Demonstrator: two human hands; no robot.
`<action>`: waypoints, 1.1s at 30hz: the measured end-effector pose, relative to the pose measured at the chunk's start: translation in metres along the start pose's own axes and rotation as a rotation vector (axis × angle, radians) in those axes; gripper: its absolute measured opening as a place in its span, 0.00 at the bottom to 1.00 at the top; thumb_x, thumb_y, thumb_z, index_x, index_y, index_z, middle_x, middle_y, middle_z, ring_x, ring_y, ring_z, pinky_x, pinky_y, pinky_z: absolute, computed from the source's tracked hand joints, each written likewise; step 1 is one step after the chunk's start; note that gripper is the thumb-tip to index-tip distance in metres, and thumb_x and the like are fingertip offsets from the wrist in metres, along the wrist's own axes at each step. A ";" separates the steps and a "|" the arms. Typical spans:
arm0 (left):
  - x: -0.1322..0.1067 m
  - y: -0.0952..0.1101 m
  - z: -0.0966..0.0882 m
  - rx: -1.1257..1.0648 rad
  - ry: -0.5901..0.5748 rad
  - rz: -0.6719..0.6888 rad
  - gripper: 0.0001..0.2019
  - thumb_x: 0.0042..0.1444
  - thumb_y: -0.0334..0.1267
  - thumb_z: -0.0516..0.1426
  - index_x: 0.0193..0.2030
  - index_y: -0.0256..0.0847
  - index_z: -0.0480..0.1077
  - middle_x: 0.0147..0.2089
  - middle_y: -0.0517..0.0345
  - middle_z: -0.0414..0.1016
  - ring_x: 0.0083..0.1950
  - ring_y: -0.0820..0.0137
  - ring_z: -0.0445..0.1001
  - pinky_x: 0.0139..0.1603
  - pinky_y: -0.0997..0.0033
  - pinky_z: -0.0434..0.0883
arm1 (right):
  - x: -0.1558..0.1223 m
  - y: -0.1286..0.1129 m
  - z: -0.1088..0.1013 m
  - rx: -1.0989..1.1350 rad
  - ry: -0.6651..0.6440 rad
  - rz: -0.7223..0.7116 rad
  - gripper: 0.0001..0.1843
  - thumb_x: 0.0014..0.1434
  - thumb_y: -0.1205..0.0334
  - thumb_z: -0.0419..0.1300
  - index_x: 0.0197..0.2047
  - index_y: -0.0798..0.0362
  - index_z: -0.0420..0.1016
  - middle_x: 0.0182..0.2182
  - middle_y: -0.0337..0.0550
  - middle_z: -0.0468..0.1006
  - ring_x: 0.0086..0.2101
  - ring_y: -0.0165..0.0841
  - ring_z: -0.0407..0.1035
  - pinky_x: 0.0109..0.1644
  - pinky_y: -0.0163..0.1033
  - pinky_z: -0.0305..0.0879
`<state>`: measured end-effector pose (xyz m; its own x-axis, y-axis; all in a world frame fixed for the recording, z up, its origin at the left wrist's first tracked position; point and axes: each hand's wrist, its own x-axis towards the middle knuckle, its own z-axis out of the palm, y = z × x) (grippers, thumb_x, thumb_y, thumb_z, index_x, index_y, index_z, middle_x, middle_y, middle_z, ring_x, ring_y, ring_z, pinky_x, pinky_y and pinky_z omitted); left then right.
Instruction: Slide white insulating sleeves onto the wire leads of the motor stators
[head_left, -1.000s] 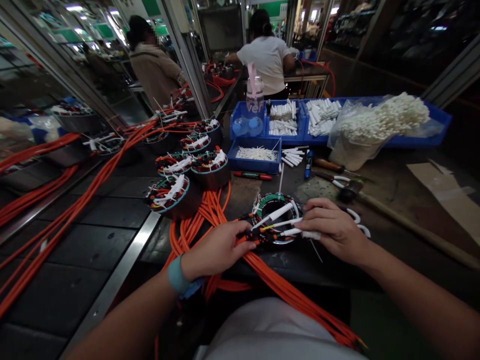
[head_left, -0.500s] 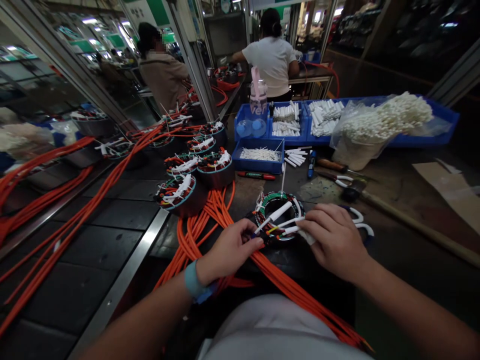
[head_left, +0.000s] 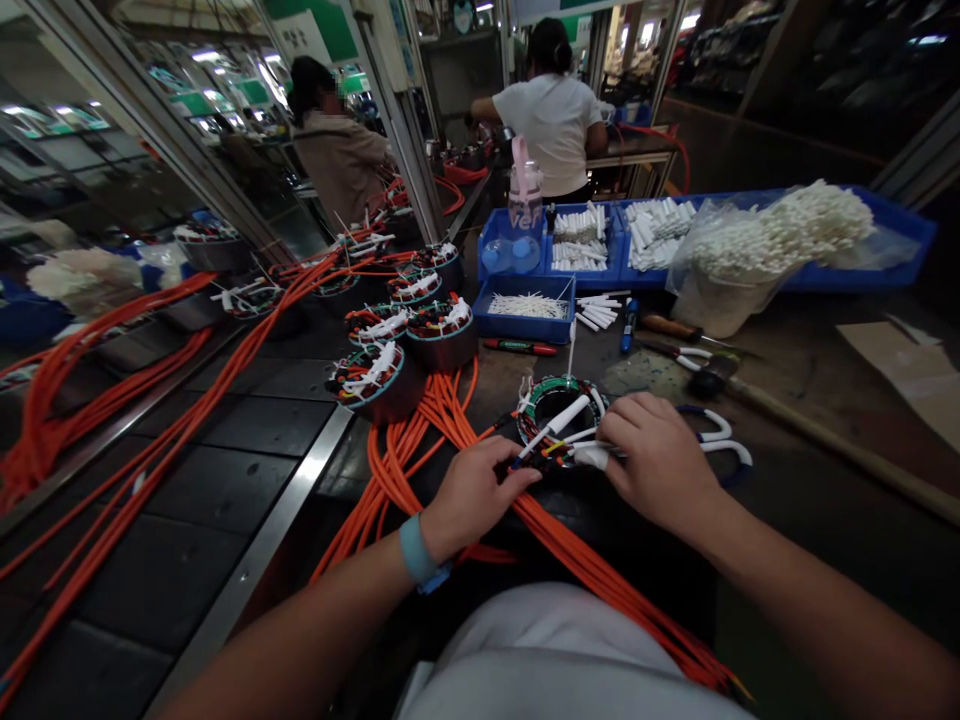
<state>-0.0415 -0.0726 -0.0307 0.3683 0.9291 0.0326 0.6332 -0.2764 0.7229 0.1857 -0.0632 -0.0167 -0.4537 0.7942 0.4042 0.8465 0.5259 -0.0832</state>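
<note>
A motor stator (head_left: 534, 398) with a green and white wound ring lies on the bench before me. My left hand (head_left: 480, 490) is closed at its near left side, thumb and fingers pinching the wires there. White sleeves (head_left: 568, 416) cover some of the leads that rise across the ring's opening. At the near right side my right hand (head_left: 651, 450) is closed on a white-sleeved wire, and a white wrap shows on one finger. Orange cables (head_left: 577, 565) run from under my left hand toward my lap. The exact grip of the left fingertips is partly hidden.
Several finished-looking stators (head_left: 375, 380) stand left on the line with orange cables. Behind are blue bins (head_left: 619, 270) of white sleeves and a small tray (head_left: 525, 325) of ties. Scissors (head_left: 724, 445), a hammer (head_left: 712, 378) and markers (head_left: 519, 347) lie nearby. Two people work farther back.
My right hand has shifted slightly left and up, its fingers closer to the lead ends. The left hand keeps its pinch, and the whole view has swung a little.
</note>
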 end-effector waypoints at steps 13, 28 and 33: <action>-0.014 -0.007 -0.001 0.041 0.350 0.260 0.16 0.61 0.31 0.50 0.56 0.39 0.66 0.44 0.51 0.74 0.43 0.70 0.73 0.46 0.69 0.71 | 0.006 -0.002 -0.004 0.083 -0.065 0.084 0.03 0.52 0.66 0.62 0.33 0.51 0.76 0.30 0.43 0.68 0.35 0.38 0.58 0.39 0.41 0.52; -0.004 -0.003 0.003 0.046 0.077 0.300 0.19 0.62 0.30 0.49 0.58 0.44 0.66 0.37 0.55 0.72 0.38 0.72 0.70 0.40 0.73 0.69 | 0.000 -0.008 0.001 0.022 0.058 0.090 0.03 0.51 0.68 0.60 0.33 0.53 0.72 0.31 0.43 0.69 0.36 0.38 0.60 0.39 0.40 0.55; -0.008 0.003 0.007 0.068 0.146 0.302 0.18 0.61 0.35 0.52 0.58 0.42 0.66 0.41 0.53 0.73 0.40 0.71 0.71 0.42 0.71 0.70 | -0.006 -0.011 0.006 -0.054 0.157 0.127 0.05 0.53 0.65 0.59 0.35 0.55 0.69 0.29 0.45 0.69 0.34 0.38 0.61 0.37 0.40 0.55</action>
<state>-0.0379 -0.0829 -0.0339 0.4479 0.8266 0.3407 0.5558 -0.5559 0.6181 0.1778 -0.0717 -0.0240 -0.2969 0.7937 0.5309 0.9098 0.4040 -0.0952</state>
